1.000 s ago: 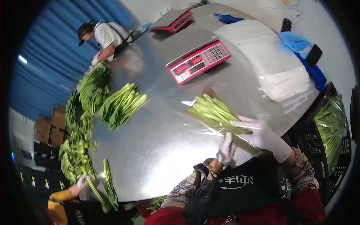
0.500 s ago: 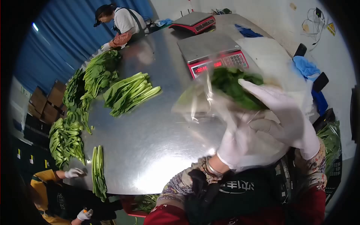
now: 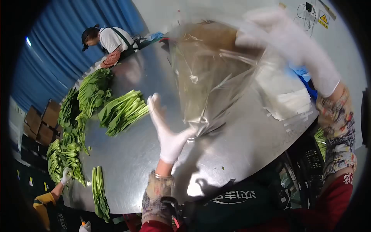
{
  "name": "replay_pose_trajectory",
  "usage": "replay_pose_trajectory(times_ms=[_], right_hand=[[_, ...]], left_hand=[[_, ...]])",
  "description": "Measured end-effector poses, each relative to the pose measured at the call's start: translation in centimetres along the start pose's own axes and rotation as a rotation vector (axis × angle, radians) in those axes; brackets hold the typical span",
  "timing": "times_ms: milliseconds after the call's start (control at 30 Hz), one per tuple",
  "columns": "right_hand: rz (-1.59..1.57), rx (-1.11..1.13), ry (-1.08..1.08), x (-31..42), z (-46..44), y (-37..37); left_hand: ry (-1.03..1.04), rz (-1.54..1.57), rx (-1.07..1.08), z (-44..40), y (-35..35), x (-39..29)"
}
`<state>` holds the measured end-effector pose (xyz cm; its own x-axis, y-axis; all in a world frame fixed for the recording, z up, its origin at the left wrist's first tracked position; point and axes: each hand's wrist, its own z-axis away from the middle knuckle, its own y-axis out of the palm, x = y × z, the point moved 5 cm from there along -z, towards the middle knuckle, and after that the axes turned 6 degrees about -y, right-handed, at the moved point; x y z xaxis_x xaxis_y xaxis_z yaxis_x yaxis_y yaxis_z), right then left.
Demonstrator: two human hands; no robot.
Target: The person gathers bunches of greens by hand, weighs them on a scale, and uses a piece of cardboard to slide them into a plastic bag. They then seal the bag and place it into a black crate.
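1. Plastic bag (image 3: 203, 91) is over the middle of the steel table (image 3: 131, 166), between your hands. Long axis runs from its lower tip up toward the table's far edge.
2. Your left hand (image 3: 171, 141): fingers spread wide, thumb at the bag's lower tip. Can't tell if the thumb bears on it.
3. Your right hand (image 3: 276, 33): up at the bag's far right corner, blurred. Can't tell how far closed or whether it has hold of the film.
4. Bunch of greens (image 3: 123, 113) lies in from the table's left edge, leaves toward that edge, stem ends at your left fingertips. Contact unclear. Left is the nearer hand; right is well apart.
5. Writing: white Chinese characters on your apron (image 3: 234, 207), not reliably readable. White mark on your red right sleeve (image 3: 338, 193), unreadable. Wall has a yellow lightning-bolt warning sign (image 3: 324, 18); caption too small.
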<state>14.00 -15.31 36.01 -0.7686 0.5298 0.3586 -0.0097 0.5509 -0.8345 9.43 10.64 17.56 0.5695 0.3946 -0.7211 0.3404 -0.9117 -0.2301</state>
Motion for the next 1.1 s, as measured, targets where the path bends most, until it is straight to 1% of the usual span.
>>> replay_pose_trajectory(times_ms=[33,100,133,200,300,333,400,433,467,533,567,600,633,667,700,733,767,800,833,867,933,967,1000,1067,1100], right_hand=[[0.022,-0.264,-0.002,1.7,-0.5,-2.2],[0.153,-0.477,-0.031,2.8,0.0,-5.3],[0.235,-0.569,-0.035,3.0,0.6,-7.1],[0.382,-0.737,-0.010,2.4,1.8,-10.3],[0.464,-0.903,0.100,-1.3,4.0,-13.3],[0.450,-0.930,0.171,-3.3,4.7,-13.5],[0.377,-0.927,0.310,-8.4,4.8,-11.8],[0.291,-0.927,0.307,-11.5,4.6,-10.3],[0.116,-0.905,0.273,-15.0,4.1,-7.1],[-0.217,-0.854,0.221,-20.5,4.0,0.3],[-0.174,-0.899,0.161,-19.4,3.1,4.1],[-0.375,-0.864,0.207,-19.1,1.8,7.9],[-0.578,-0.824,0.255,-19.5,1.1,11.3],[-0.511,-0.714,0.218,-21.7,0.6,14.7],[-0.447,-0.601,0.181,-23.3,0.3,17.6],[-0.395,-0.543,0.424,-23.6,0.4,20.0],[-0.136,-0.307,0.446,-24.1,0.4,21.8],[0.073,-0.162,0.321,-25.6,0.5,23.3],[0.115,-0.260,0.255,-25.6,0.6,23.5],[0.159,-0.353,0.194,-24.9,1.3,24.0],[0.009,-0.348,0.222,-21.1,2.7,23.4],[-0.061,-0.347,0.236,-19.1,3.5,22.7],[-0.204,-0.325,0.210,-17.8,4.6,23.0],[-0.309,-0.152,0.330,-13.9,7.2,22.8],[-0.383,-0.082,0.359,-12.2,8.7,22.7]], left_hand=[[0.014,-0.029,0.057,-1.4,1.2,0.3],[-0.279,0.356,0.320,-3.8,3.9,3.3],[-0.474,0.621,0.440,-4.9,5.3,5.2],[-0.599,0.719,0.563,-7.4,6.8,7.4],[-0.623,0.591,0.506,-10.8,6.4,12.2],[-0.559,0.654,0.443,-11.9,5.5,11.4],[-0.510,0.532,0.417,-15.2,2.0,9.9],[-0.488,0.654,0.418,-15.6,1.2,9.0],[-0.431,0.631,0.387,-15.3,0.2,6.6],[-0.366,0.340,0.571,-13.4,-1.8,5.9],[-0.255,0.214,0.679,-11.5,-2.1,6.1],[-0.143,0.089,0.784,-9.0,-2.2,6.8],[0.117,-0.147,0.876,-5.7,-2.1,7.2],[0.381,-0.381,0.959,-1.7,-2.1,7.6],[0.210,-0.451,1.042,2.0,-2.1,8.4],[0.035,-0.520,1.119,6.0,-2.1,9.0],[0.004,-0.505,0.952,8.4,-2.5,8.9],[-0.028,-0.489,0.789,10.4,-3.0,8.4],[-0.225,-0.394,0.630,11.8,-3.9,8.3],[-0.492,-0.156,0.282,14.2,-4.9,8.0],[-1.065,0.094,0.020,18.7,-4.7,8.3],[-1.322,0.296,0.064,20.6,-3.7,8.3],[-1.410,0.334,0.194,21.8,-2.4,7.5],[-1.541,0.416,0.457,23.2,1.1,5.5],[-1.544,0.498,0.514,24.4,2.3,5.4]])
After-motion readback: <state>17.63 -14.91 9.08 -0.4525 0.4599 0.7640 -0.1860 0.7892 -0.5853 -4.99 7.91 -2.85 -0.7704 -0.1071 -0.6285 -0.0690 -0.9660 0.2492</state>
